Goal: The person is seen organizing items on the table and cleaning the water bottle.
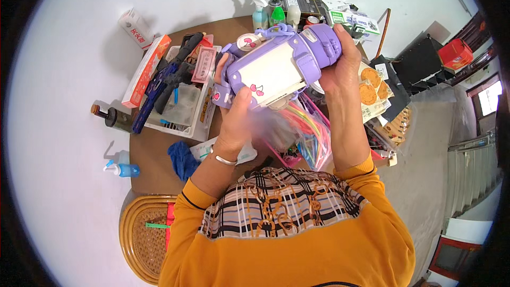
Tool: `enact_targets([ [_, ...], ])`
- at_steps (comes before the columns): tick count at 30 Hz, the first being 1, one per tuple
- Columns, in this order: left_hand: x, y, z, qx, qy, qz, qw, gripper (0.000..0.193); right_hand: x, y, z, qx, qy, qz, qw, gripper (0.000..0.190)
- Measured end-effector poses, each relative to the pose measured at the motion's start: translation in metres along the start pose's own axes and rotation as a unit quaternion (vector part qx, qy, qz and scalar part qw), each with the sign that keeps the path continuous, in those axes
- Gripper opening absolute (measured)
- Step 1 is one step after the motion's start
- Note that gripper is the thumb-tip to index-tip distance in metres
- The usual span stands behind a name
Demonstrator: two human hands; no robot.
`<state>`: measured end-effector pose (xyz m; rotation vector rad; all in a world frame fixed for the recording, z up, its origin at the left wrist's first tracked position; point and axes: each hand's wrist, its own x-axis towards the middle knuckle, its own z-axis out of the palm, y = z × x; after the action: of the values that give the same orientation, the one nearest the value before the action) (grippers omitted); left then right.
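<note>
Both of my hands hold up a purple and cream water bottle (pixel 271 67) with cherry pictures and a carrying strap, tilted with its lid to the upper right. My left hand (pixel 233 115) grips the base end, its thumb on the cream side. Around the purple lid end is my right hand (pixel 344 59), with the thumb along the lid's top. Beneath the bottle, a clear plastic bag of colourful strips (pixel 312 135) rests on a pink basket (pixel 283 160). Part of the bag near my left hand is blurred.
On the brown table (pixel 151 167), a white bin (pixel 195 127) holds a blue toy gun (pixel 153 87). A blue cloth (pixel 183 161) and a pump bottle (pixel 127 170) are at the left. Spray bottles (pixel 259 18) stand behind; biscuit packs (pixel 370 91) lie right. A wicker chair (pixel 131 243) is lower left.
</note>
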<state>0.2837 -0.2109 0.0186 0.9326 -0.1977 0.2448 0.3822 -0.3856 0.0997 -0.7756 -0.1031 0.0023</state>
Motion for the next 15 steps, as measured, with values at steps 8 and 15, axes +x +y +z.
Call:
enact_targets([
  [8,-0.012,-0.002,0.004,-0.037,0.028,0.009,0.999,0.056,0.001,-0.005,-0.005,0.056,-0.050,-0.036,0.997,0.032],
  [15,-0.020,0.015,0.004,-0.051,-0.010,0.001,0.999,0.058,-0.008,-0.025,-0.003,0.036,-0.093,-0.087,0.991,0.041],
])
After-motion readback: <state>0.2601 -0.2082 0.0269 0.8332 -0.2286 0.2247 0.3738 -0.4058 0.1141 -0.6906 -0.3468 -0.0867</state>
